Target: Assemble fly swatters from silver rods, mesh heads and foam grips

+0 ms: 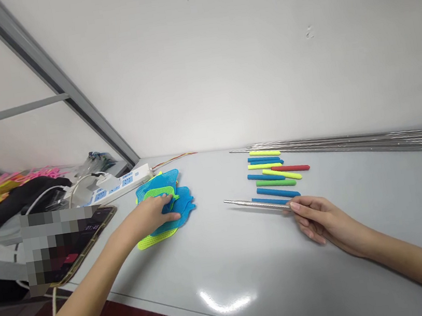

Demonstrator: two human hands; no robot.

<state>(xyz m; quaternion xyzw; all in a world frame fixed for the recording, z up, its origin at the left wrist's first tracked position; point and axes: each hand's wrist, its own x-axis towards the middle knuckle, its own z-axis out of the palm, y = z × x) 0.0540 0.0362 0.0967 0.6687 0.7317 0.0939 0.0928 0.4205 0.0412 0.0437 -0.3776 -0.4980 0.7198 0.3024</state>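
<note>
My left hand reaches onto a pile of plastic mesh fly swatter heads, its thumb apart from its fingers. Under the fingertips lies a green head, with blue heads around it and a yellow-green one at the bottom. My right hand pinches a thin metal telescopic rod between thumb and fingers. The rod points left, above the table, towards the pile. Behind it lie several coloured handle sleeves, among them a red one and a green one.
Long metal rods lie along the wall at the back right. A white power strip with plugged cables and a phone are on the left. Black cloth and pink items lie farther left. The table's front edge runs below.
</note>
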